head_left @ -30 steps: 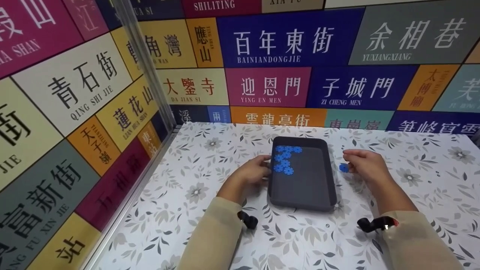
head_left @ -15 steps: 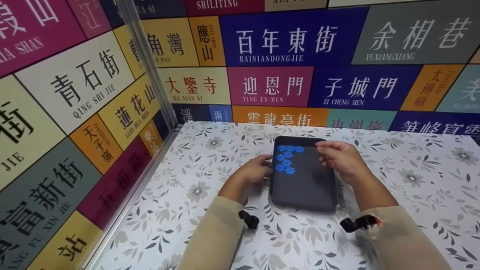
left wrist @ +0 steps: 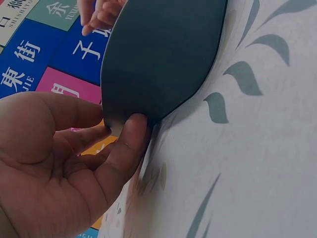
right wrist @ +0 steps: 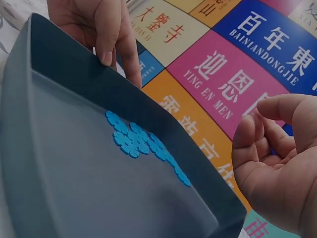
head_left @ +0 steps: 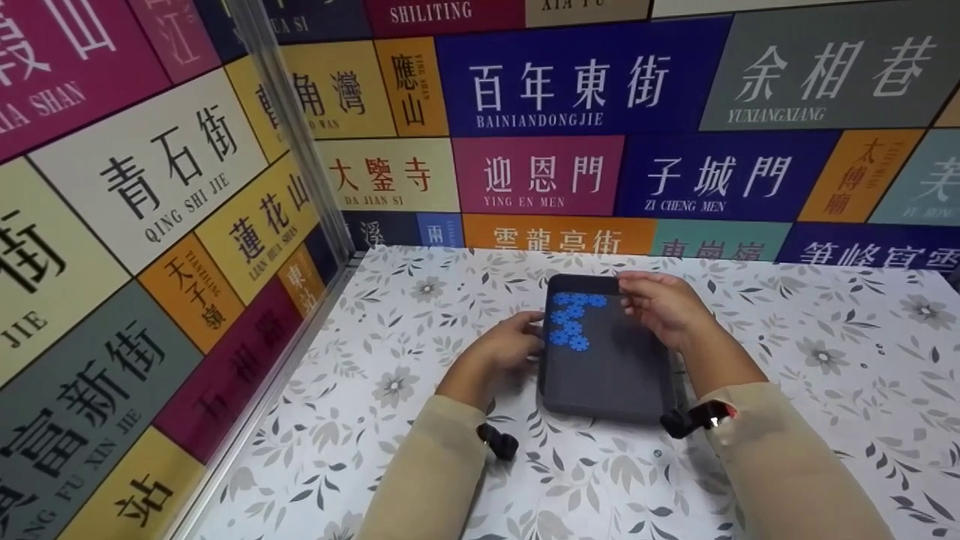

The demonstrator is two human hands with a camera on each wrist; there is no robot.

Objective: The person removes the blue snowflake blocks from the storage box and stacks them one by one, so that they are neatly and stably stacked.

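Observation:
The dark grey tray (head_left: 607, 375) lies on the table, with several blue flower-shaped discs (head_left: 572, 328) inside along its left and far sides. My left hand (head_left: 506, 343) is at the tray's left wall; its fingertips touch the outer side and rim, as the left wrist view shows. Over the tray's far right corner is my right hand (head_left: 667, 307), thumb and fingertips brought together. In the right wrist view its fingers (right wrist: 245, 134) are curled. The blue disc seen in this hand earlier is hidden by the fingers now.
The table is covered with a white leaf-and-flower cloth (head_left: 397, 450). Behind it and on the left stand walls of coloured street-name panels (head_left: 540, 176). A clear strip (head_left: 300, 127) marks the corner between them. Black camera mounts (head_left: 499, 441) sit on both wrists.
My right hand has moved left from beside the tray to above its far right part; the blue disc it pinched has gone out of sight. The left hand and tray discs stay put.

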